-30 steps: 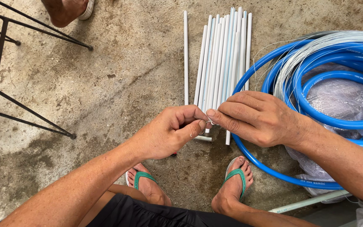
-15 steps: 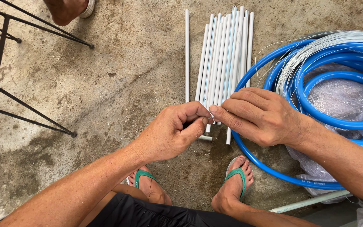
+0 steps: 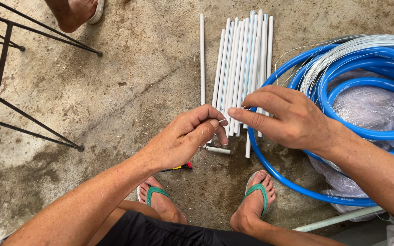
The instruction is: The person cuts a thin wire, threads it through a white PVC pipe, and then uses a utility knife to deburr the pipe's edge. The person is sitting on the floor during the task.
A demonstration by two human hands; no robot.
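hands | our left hand and right hand each pinch one end of a thin wire; wire runs left-right between fingertips, above the white pipes on the floor; blue hose at right

The wire pinched between the left hand and right hand is too thin to follow; I cannot tell where it ends. The hands cover the near ends of several pipes. The hose runs off the right edge, and so does the plastic bag inside it. The frame is cut at the left, and a foot at the top. A small red tool hides under the left wrist.
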